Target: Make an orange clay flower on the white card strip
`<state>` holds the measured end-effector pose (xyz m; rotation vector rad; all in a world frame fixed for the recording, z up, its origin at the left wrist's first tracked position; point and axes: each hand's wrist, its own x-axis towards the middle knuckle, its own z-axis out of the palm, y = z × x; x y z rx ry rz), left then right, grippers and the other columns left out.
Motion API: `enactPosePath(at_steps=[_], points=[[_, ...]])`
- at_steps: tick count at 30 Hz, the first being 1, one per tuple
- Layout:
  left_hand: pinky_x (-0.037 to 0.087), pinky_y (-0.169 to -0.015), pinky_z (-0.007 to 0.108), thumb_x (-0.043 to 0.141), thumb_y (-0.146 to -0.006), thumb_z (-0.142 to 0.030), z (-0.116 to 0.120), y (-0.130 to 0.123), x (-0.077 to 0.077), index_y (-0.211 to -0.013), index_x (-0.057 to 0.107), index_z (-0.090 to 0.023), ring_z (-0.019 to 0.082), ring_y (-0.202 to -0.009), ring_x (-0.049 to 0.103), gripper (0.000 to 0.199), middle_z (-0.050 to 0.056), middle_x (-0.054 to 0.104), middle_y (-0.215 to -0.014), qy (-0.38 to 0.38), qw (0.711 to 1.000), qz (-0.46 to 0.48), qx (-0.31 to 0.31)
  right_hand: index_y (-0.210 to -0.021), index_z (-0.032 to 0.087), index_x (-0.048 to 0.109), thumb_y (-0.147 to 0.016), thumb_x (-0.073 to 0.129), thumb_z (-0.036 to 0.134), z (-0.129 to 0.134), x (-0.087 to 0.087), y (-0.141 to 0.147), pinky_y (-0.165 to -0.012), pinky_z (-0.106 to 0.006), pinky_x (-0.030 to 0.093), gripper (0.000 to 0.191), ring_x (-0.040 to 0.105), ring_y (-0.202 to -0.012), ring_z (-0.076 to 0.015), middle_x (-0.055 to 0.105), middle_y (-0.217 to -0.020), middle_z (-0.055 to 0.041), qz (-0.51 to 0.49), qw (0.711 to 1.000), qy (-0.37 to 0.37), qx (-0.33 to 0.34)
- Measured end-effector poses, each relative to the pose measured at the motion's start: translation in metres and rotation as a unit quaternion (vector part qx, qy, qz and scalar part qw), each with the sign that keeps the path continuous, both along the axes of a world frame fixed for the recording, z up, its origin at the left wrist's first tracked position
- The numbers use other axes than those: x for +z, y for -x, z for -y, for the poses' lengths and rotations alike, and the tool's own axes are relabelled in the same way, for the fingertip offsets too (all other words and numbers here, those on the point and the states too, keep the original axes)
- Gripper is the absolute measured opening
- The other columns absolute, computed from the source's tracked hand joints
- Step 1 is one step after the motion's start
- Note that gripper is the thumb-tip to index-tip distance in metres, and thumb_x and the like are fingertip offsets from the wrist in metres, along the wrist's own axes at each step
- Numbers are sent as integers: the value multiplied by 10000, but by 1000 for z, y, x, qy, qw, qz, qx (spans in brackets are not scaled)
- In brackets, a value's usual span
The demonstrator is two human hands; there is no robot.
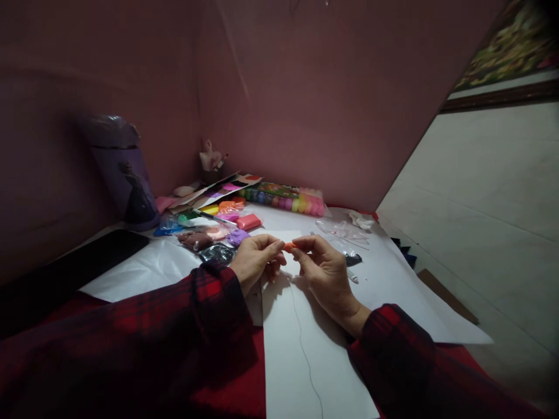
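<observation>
Both the left hand (257, 260) and right hand (326, 274) narrowly pinch an orange piece (289, 247) mid-frame. A red packet (249, 222) lies left of centre.

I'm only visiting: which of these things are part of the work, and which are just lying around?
Seemingly part of the work:
orange piece, pinched between left hand and right hand
white sheet with a thin wavy line, below the hands

Apparently just lying about:
purple tumbler
crumpled white scrap
red packet, though perhaps a supply
</observation>
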<state>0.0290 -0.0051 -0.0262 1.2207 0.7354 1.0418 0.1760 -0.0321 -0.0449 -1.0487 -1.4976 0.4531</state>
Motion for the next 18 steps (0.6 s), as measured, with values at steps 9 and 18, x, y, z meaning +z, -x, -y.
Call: enactPosePath(at_steps=[9, 18], points=[[386, -348, 177, 762, -629, -407, 0, -1, -1, -664, 568, -115, 64, -379, 475, 353, -5, 590, -543, -15, 1000, -3, -3, -883, 205, 622, -829, 646, 281, 1, 1, 0, -532, -243, 449, 96, 583, -697, -148, 631, -817, -26, -4, 1000, -5, 15], [387, -335, 172, 780, -597, -450, -1, 0, -2, -697, 590, -103, 70, -383, 491, 408, 8, 605, -563, 20, 999, 28, -34, -861, 193, 616, -836, 638, 294, 0, 4, 0, -502, -230, 429, 107, 545, -626, -118, 618, -773, -7, -66, 998, -11, -3]])
